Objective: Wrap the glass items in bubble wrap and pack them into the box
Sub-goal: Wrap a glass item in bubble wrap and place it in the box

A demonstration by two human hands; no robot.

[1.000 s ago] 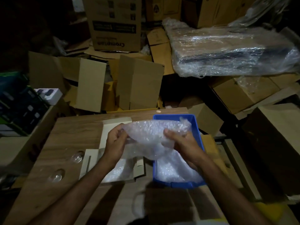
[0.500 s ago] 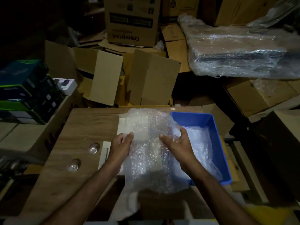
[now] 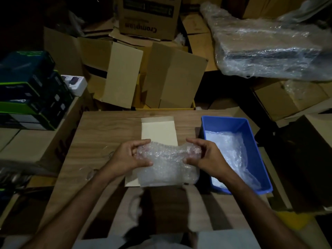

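A sheet of bubble wrap [image 3: 167,166] is stretched between both hands above the wooden table [image 3: 107,130]. My left hand [image 3: 129,156] pinches its left edge and my right hand [image 3: 206,157] grips its right edge. Under the sheet lies a small pale cardboard box [image 3: 159,131] with its lid flap open toward the far side. Two small clear glass items lie on the table to the left, one [image 3: 110,153] partly behind my left hand, the other [image 3: 91,174] beside my left forearm. A blue plastic bin [image 3: 226,123] holding more bubble wrap [image 3: 231,155] stands to the right.
Brown cartons [image 3: 172,76] are stacked behind the table. A large plastic-wrapped bundle [image 3: 269,47] lies at the back right. Dark retail boxes [image 3: 30,90] are piled on cartons at the left. More cardboard boxes [image 3: 305,159] crowd the right side.
The bubble wrap sheet has come out of the blue bin, moved left over the pale box and come down lower. Both hands now hold it by its side edges.
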